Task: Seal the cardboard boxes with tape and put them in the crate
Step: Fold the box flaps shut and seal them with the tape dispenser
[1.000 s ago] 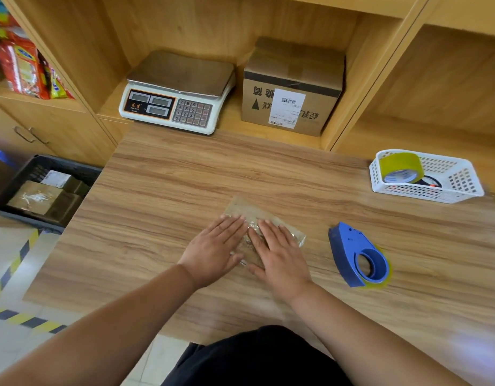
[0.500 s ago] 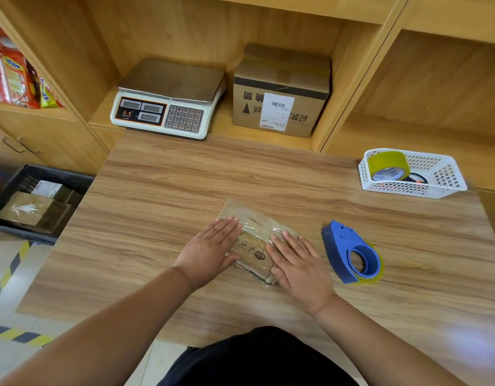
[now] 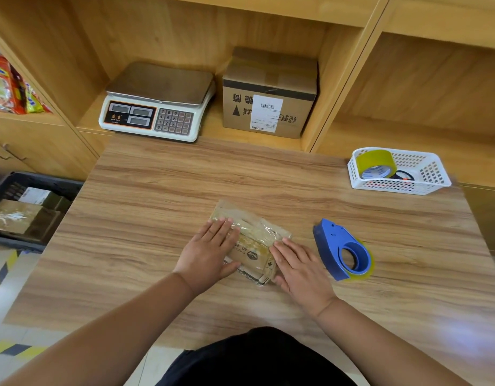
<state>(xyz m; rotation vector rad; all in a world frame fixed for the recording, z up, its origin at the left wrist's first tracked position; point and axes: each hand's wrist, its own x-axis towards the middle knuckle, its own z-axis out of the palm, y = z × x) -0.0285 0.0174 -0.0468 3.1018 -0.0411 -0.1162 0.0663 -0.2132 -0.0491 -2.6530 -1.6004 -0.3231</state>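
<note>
A small flat cardboard box point(image 3: 250, 247), covered in shiny clear tape, lies on the wooden table point(image 3: 157, 218). My left hand point(image 3: 210, 250) presses flat on its left side with straight fingers. My right hand point(image 3: 300, 267) lies flat against its right edge, fingers straight. A blue tape dispenser point(image 3: 342, 249) with a yellowish roll stands on the table just right of my right hand. The black crate point(image 3: 31, 207) sits on the floor at the left and holds taped boxes.
A white basket point(image 3: 398, 171) with a yellow tape roll stands at the table's back right. On the shelf behind are a weighing scale point(image 3: 157, 101) and a bigger cardboard box point(image 3: 268, 93). Snack packets point(image 3: 9, 87) fill the far-left shelf.
My hands have slid apart across the box top: the right hand moved to the box's right edge, the left stayed on the left side. The printed middle of the box now shows.
</note>
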